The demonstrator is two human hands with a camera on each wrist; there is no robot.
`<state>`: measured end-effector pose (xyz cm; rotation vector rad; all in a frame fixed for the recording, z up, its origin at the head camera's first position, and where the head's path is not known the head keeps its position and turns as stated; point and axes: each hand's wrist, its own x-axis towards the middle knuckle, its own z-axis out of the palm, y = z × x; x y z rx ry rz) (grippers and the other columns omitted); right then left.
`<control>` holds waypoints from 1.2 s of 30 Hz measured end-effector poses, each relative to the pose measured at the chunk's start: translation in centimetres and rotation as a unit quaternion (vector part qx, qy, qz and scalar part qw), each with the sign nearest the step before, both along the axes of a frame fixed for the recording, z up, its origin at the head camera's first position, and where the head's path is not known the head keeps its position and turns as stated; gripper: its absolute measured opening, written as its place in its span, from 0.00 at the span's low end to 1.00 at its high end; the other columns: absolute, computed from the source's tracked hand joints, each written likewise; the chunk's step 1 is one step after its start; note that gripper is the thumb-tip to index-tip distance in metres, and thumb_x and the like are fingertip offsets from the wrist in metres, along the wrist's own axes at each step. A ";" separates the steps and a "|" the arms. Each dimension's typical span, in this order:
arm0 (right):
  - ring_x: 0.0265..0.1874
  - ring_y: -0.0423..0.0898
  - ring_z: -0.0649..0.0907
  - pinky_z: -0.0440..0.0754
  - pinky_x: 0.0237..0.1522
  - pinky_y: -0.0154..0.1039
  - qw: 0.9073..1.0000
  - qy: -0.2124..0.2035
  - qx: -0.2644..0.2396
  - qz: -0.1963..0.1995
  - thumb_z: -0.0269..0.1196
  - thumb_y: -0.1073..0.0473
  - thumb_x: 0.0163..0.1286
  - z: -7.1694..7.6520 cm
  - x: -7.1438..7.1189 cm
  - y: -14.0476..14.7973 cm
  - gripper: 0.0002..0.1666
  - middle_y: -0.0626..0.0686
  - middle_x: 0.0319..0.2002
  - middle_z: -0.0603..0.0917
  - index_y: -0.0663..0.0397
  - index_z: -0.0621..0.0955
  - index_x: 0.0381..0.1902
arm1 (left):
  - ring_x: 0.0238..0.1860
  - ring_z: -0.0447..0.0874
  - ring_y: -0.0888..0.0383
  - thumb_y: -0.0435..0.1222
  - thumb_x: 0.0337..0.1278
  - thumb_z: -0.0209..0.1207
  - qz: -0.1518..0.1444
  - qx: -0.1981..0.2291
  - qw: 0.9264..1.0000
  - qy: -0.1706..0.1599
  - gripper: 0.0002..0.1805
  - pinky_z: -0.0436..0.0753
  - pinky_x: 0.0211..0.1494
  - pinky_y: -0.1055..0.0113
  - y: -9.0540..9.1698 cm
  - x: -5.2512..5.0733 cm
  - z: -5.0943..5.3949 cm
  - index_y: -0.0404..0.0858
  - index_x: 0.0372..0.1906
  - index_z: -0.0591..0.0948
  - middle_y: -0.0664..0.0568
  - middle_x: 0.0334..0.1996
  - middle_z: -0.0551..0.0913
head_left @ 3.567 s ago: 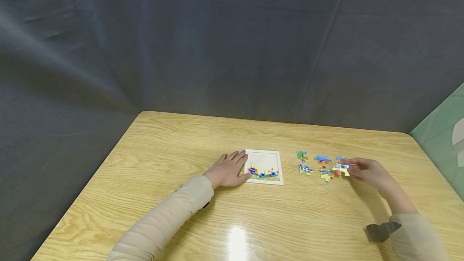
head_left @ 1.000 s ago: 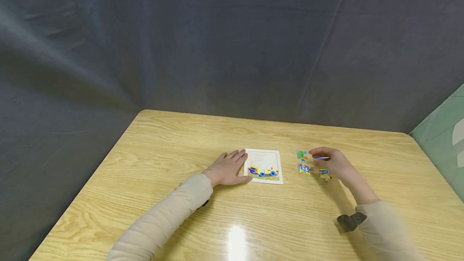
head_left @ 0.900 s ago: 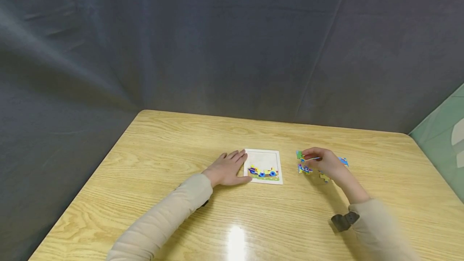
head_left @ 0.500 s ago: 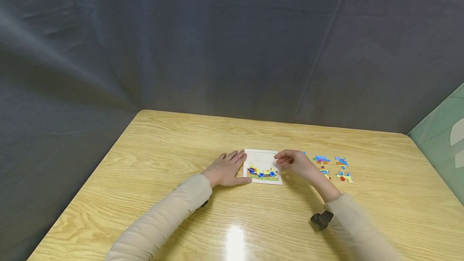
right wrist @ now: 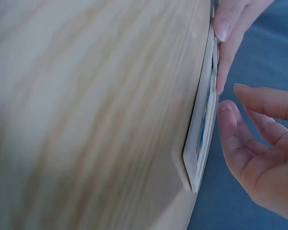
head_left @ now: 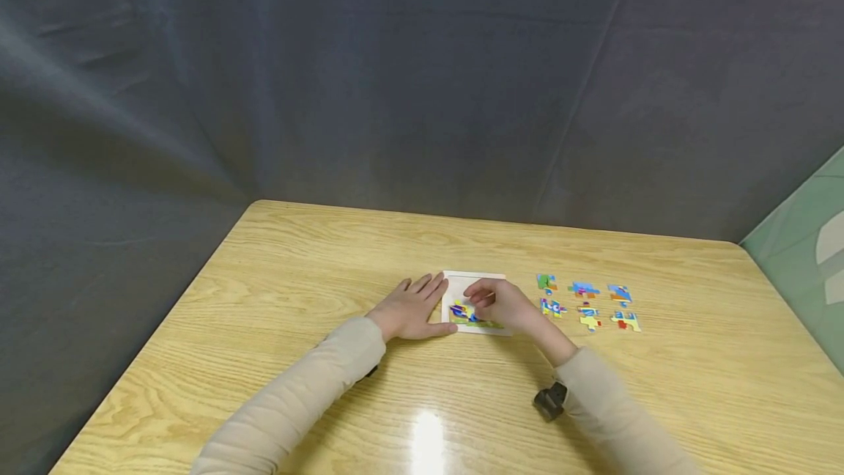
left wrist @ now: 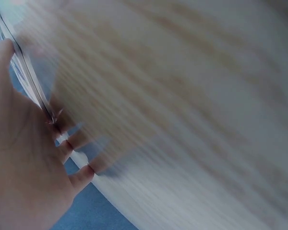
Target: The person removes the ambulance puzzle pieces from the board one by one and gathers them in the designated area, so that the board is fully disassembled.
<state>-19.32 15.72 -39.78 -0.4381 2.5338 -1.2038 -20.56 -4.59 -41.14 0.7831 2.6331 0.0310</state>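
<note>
My left hand lies with fingers spread at the left edge of a white square frame, its fingertips and thumb touching the rim. My right hand hovers over the frame's right half, covering part of it. In the right wrist view my right hand has its thumb apart from loosely bent fingers, nothing visible between them, just beside the frame. Colourful pieces with a blue wheel lie along the frame's lower part. In the left wrist view my left hand reaches along the frame's edge.
Several puzzle pieces lie in two rows right of the frame, among them a green and blue one and a yellow and red one. The wooden table meets a dark curtain behind.
My right hand has left a yellow and red piece on the table at the right and moved left, past the other pieces, to above the frame. My left hand has stayed nearly still.
</note>
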 end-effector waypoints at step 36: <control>0.29 0.42 0.75 0.75 0.32 0.31 0.992 0.074 0.085 0.059 0.64 0.79 0.46 -0.3 -0.1 -2.0 0.27 0.57 0.33 0.79 0.67 0.81 0.49 | 0.79 0.39 0.56 0.69 0.61 0.39 -0.007 0.003 1.000 0.003 0.48 0.47 0.79 0.52 0.0 0.4 0.2 0.46 0.77 0.43 0.56 0.78 0.39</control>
